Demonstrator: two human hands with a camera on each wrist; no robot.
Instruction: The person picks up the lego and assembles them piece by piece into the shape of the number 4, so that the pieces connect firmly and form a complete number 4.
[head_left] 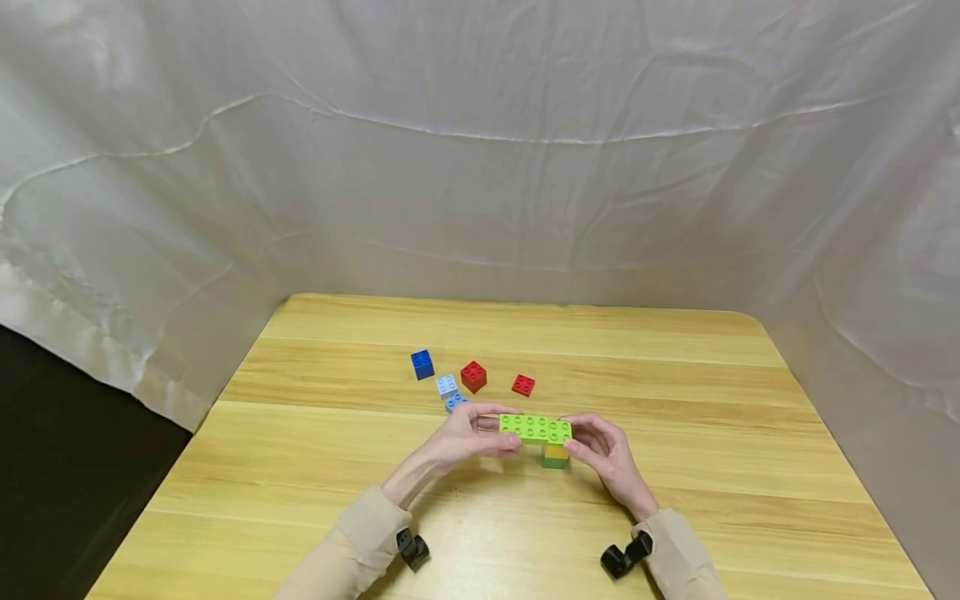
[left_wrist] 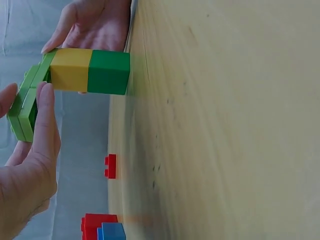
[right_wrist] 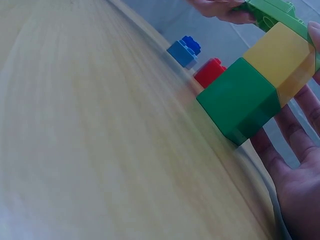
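Observation:
My left hand [head_left: 465, 435] pinches the left end of the long lime-green studded piece [head_left: 528, 428] between thumb and fingers. At its right end my right hand [head_left: 613, 461] pinches it too, thumb in front and other fingers behind. Seen from the side in the left wrist view, the lime-green part is two thin layers. Beneath its right end sits a yellow brick [left_wrist: 70, 70], with a dark green brick [left_wrist: 109, 72] under that. The left part of the lime-green piece overhangs. Whether the dark green brick touches the table is hard to tell.
Beyond the hands on the wooden table [head_left: 300, 467] lie a dark blue brick [head_left: 422, 364], a pale blue brick [head_left: 446, 385], a mid-blue brick [head_left: 455, 402] partly behind the left hand, a red brick [head_left: 473, 377] and a thin red brick [head_left: 523, 384]. Grey curtains [head_left: 525, 208] enclose the table.

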